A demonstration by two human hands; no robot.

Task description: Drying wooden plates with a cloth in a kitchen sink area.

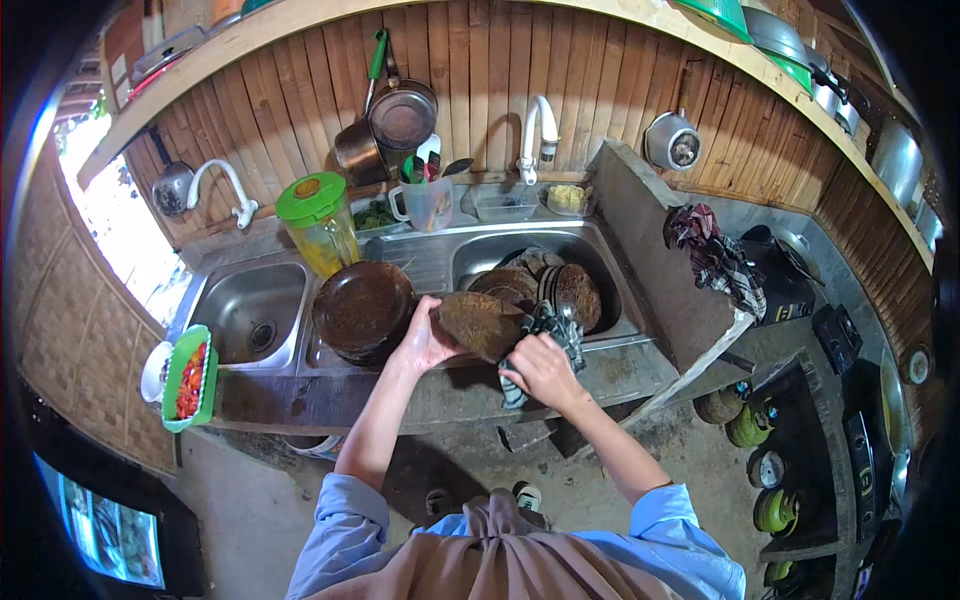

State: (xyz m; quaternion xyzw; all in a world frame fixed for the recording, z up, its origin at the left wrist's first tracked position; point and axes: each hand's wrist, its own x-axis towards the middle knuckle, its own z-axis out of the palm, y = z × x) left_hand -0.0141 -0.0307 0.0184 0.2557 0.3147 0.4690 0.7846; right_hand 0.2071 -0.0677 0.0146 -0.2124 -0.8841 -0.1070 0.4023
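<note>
My left hand (429,341) grips the left edge of a brown, rough-looking plate or bowl (480,322), tilted above the sink's front edge. My right hand (546,369) is closed on a dark checked cloth (559,330), which touches the right side of that dish. To the left, a stack of round dark-brown plates (364,304) rests on the steel drainboard. More brown dishes (574,292) lie in the right sink basin (480,251), some standing on edge. The held dish hides part of them.
A blender jug with a green lid (311,199) and a plastic pitcher of utensils (426,202) stand behind the stack. A white faucet (536,139) rises over the right basin. A concrete partition (660,247) borders it. A green basket of red produce (193,382) sits by the left basin (247,300).
</note>
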